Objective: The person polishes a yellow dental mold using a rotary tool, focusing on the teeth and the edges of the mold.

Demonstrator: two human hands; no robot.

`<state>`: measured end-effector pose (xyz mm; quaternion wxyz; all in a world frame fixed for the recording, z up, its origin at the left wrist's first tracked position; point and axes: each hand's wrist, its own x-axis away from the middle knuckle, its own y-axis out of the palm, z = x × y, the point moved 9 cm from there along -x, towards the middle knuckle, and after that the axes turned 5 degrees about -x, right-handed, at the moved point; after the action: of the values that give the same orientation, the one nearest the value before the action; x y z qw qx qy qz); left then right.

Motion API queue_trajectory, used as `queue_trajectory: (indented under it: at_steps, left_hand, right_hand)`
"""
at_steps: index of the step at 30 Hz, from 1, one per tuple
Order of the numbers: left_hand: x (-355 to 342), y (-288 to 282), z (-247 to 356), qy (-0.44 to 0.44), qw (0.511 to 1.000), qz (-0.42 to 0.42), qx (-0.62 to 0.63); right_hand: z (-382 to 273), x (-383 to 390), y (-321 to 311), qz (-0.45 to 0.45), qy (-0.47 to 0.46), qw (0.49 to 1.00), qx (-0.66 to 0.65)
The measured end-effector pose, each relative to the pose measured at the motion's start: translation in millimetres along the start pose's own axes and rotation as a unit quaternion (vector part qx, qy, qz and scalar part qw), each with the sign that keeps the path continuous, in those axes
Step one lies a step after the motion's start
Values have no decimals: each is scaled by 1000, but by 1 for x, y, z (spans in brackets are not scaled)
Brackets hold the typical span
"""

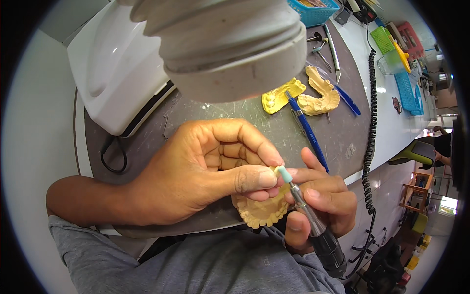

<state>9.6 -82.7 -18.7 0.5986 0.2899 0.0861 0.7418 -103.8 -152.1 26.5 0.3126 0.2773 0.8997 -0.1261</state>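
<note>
Between thumb and fingertips, my left hand (pixel 220 164) pinches a small pale dental crown (pixel 277 170), mostly hidden by the fingers. My right hand (pixel 328 193) grips a dental handpiece (pixel 313 220) with a silver front and black body. Its light-blue polishing tip (pixel 284 174) meets the crown or lies right beside it; I cannot tell which. Under both hands lies a cream plaster dental model (pixel 259 211), partly covered by my fingers. Farther off are a yellow dental model piece (pixel 276 100) and a beige plaster arch (pixel 320 95), with a blue mechanical pencil (pixel 308 132) beside them.
A wide ribbed suction hose (pixel 230 49) hangs over the bench. At left stands a white machine housing (pixel 117 63). A black coiled cord (pixel 370 122) runs down the right side. Beyond the arch lie a blue-handled tool (pixel 347 99), a slim metal instrument (pixel 333 49) and a blue basket (pixel 313 12).
</note>
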Motion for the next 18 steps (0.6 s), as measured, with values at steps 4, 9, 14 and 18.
queue_trajectory:
  at_steps: [4,9,14,18]
  left_hand:
    - [-1,2,1,4,1000,-8,2]
    - [1,3,3,10,1000,-4,1]
    - [0,2,1,19,999,-15,-21]
    - [-3,5,5,28,999,-20,-5]
  right_hand:
    - [0,1,-3,29,-6,999,14]
    - [0,1,-3,37,-9,999,7]
    - [0,0,-1,16,-13,1000,16]
    - [-3,2,-2,8,-22,1000,20]
